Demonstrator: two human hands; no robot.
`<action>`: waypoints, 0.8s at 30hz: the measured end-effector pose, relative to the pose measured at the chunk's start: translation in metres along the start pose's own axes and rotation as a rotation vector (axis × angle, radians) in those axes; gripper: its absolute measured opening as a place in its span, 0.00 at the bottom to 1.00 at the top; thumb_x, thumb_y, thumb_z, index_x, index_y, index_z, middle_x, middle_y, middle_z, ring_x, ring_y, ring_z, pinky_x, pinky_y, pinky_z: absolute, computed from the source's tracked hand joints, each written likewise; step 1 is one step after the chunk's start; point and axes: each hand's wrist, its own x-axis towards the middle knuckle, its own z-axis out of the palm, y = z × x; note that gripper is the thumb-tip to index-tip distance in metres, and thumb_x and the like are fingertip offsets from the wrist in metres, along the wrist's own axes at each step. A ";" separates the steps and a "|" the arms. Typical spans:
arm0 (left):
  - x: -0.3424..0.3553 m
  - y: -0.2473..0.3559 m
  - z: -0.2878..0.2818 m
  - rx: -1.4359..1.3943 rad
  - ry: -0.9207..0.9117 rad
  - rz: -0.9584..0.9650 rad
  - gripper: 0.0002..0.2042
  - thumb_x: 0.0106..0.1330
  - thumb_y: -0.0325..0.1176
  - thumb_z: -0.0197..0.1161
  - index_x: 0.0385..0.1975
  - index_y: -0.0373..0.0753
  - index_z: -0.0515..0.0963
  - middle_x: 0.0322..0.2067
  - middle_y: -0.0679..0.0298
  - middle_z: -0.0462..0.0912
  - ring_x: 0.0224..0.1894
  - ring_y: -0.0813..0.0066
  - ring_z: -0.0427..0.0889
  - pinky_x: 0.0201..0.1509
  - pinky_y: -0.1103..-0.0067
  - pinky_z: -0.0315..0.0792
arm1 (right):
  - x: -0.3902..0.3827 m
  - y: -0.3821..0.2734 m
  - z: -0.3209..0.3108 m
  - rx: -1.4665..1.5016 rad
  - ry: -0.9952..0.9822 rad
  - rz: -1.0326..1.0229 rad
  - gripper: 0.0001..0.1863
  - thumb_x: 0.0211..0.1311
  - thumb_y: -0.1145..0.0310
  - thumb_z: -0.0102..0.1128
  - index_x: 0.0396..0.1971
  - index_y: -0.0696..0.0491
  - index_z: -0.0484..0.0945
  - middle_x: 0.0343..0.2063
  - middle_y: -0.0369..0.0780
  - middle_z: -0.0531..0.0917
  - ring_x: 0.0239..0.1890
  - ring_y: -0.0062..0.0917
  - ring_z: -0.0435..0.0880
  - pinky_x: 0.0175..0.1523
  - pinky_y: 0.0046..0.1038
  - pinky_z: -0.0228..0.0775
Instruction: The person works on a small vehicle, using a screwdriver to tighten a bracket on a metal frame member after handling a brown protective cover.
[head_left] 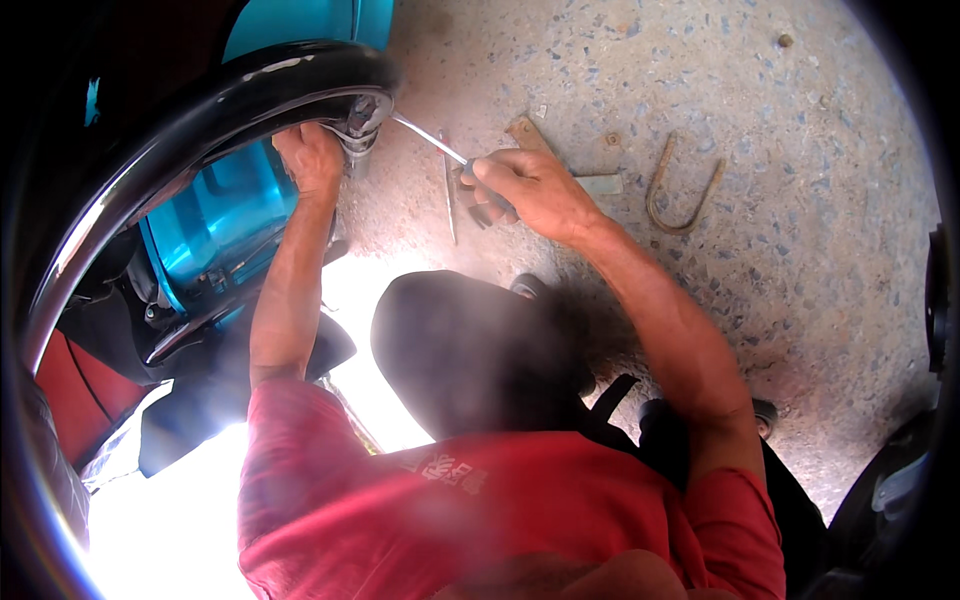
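Note:
My right hand (525, 190) is closed round the handle of a screwdriver. Its bright metal shaft (430, 137) slants up and left, the tip reaching the end of a thick, glossy black curved bar (290, 78). Just beneath that bar, my left hand (312, 158) is curled beside the metal fitting (360, 130) at the bar's end. Its fingertips are turned away, so what they grip is hidden. Behind the left forearm shows a shiny turquoise body panel (215, 225) of a vehicle.
On the speckled floor lie a rusty U-shaped rod (685, 222), a flat metal strip (603, 184), a rusty plate (527, 132) and a thin rod (449, 195). A red panel (90, 390) and dark vehicle parts stand at the left. My dark-clad knee (470, 340) is below the hands.

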 end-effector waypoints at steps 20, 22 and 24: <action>-0.001 0.003 0.001 -0.019 -0.008 0.029 0.19 0.68 0.37 0.48 0.42 0.26 0.79 0.38 0.47 0.85 0.42 0.56 0.83 0.49 0.70 0.73 | 0.002 -0.012 0.014 -0.223 0.188 -0.164 0.19 0.64 0.58 0.60 0.42 0.60 0.80 0.33 0.47 0.83 0.38 0.32 0.83 0.44 0.32 0.73; 0.002 0.005 -0.001 0.072 -0.026 0.082 0.19 0.68 0.37 0.48 0.42 0.27 0.79 0.37 0.47 0.85 0.41 0.54 0.83 0.49 0.69 0.73 | 0.002 -0.005 0.012 -0.211 0.200 -0.194 0.18 0.64 0.58 0.60 0.42 0.60 0.80 0.34 0.47 0.84 0.39 0.31 0.83 0.45 0.31 0.72; 0.003 0.003 -0.001 0.063 -0.021 0.108 0.19 0.68 0.38 0.48 0.42 0.28 0.80 0.37 0.46 0.85 0.41 0.53 0.83 0.48 0.69 0.73 | 0.000 -0.001 0.011 -0.201 0.194 -0.193 0.18 0.64 0.58 0.60 0.43 0.59 0.80 0.35 0.46 0.84 0.40 0.30 0.83 0.46 0.30 0.72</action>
